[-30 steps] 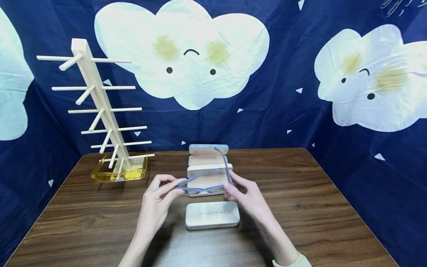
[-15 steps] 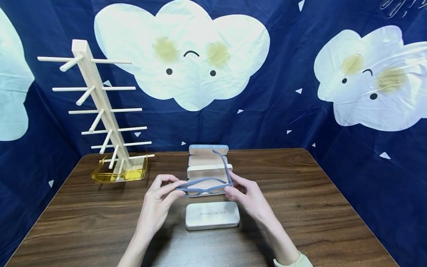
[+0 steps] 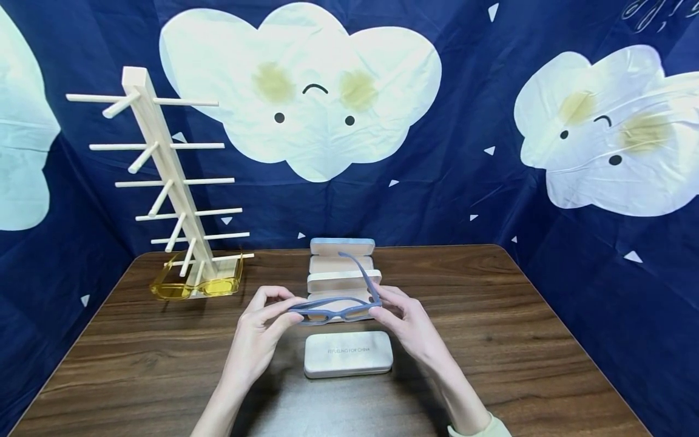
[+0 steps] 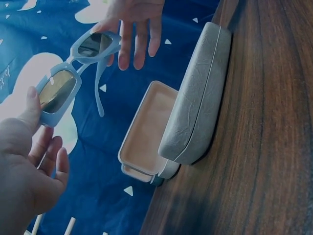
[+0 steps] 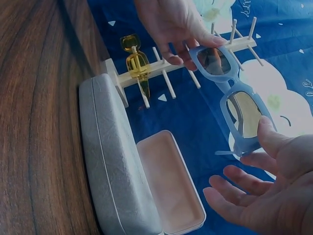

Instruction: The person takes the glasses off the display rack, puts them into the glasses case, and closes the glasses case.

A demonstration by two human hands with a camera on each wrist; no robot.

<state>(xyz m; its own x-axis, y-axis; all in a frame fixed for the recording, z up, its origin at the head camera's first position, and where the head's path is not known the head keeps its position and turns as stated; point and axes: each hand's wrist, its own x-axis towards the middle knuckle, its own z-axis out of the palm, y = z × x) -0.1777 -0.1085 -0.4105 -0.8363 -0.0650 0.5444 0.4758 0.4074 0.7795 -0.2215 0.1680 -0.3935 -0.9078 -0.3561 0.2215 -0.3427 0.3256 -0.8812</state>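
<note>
Up off the table (image 3: 164, 364) they hang, the blue-grey sunglasses (image 3: 337, 314), pinched at the left end by the left hand (image 3: 256, 328) and at the right end by the right hand (image 3: 406, 318)! Thick, glossy rims, boxy lenses catching brownish reflections, the front facing near. And look at the arms: the right one reaches far and upward, bending leftward, while the left one angles inward, crossing behind the lenses.

The right sleeve (image 3: 483, 426) is pale green.
</note>
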